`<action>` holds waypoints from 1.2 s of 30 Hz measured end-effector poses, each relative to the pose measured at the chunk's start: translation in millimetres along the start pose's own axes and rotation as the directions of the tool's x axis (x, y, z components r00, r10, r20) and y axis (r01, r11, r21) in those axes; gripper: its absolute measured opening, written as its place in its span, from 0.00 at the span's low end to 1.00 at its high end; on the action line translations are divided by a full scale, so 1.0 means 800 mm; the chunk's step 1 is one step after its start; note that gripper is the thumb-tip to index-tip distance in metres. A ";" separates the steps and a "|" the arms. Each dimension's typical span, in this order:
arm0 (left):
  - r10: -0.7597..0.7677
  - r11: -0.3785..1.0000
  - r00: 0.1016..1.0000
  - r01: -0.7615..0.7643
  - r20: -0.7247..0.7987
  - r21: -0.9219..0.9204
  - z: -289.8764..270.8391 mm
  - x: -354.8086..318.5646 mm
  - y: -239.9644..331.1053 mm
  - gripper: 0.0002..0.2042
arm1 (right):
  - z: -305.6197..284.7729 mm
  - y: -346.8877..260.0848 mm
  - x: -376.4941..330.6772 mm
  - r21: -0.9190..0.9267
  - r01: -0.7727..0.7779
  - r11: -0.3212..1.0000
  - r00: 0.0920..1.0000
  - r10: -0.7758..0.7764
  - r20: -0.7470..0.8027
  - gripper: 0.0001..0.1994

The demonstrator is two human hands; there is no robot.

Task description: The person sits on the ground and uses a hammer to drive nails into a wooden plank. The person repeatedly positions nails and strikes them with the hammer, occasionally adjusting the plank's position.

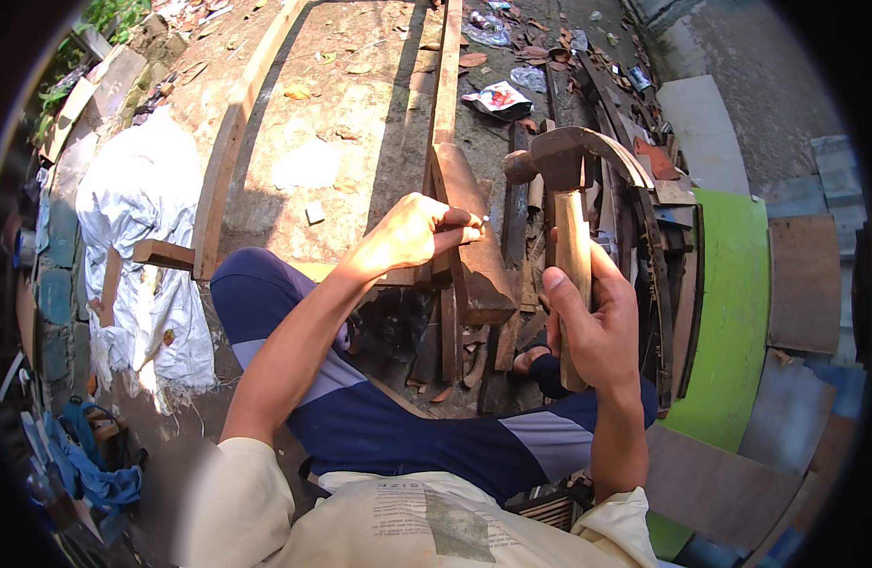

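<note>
My right hand [599,317] is wrapped round the wooden handle of a claw hammer [574,237], held upright with its dark, rusty head at the top. My left hand [419,230] is closed in a pinch above a thick brown wood block [476,251]. A tiny bright glint shows at its fingertips, too small to name. The block lies tilted across a long wooden beam [445,95] that runs away from me. The hammer head is to the right of the block, apart from it.
Another long beam [226,142] runs on the left, beside a crumpled white sack [142,208]. Scrap timber [516,227] crowds the ground right of the block. A green panel [725,312] and other boards lie at the right. Blue cloth [90,459] lies at lower left.
</note>
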State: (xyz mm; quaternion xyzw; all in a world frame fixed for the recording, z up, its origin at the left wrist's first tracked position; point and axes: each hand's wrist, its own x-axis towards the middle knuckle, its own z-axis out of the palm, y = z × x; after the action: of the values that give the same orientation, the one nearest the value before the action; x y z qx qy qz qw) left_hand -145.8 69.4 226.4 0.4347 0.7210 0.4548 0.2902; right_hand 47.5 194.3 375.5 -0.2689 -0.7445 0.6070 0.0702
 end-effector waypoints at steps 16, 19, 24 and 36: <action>0.074 0.992 0.997 -0.076 -0.023 -0.100 0.008 0.003 -0.016 0.12 | -0.009 0.014 0.010 -0.250 -0.157 0.955 0.977 0.187 0.102 0.18; -0.054 0.996 0.998 0.057 0.039 -0.062 0.002 0.004 -0.010 0.13 | -0.009 0.024 0.008 -0.177 -0.132 0.975 0.989 0.141 0.040 0.17; -0.057 0.982 0.997 0.067 0.057 -0.177 0.000 0.005 -0.009 0.13 | -0.004 0.084 0.014 -0.225 -0.098 0.969 0.994 0.086 -0.061 0.19; -0.222 0.943 0.970 0.190 -0.095 -0.272 0.012 0.044 -0.019 0.15 | 0.017 0.131 0.038 0.051 -0.321 0.946 0.947 0.321 0.019 0.29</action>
State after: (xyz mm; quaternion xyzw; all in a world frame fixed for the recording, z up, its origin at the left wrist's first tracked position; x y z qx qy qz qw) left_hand -159.6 101.3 207.9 0.2856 0.7130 0.5392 0.3456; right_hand 48.8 209.5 266.9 -0.3812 -0.6749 0.6313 -0.0264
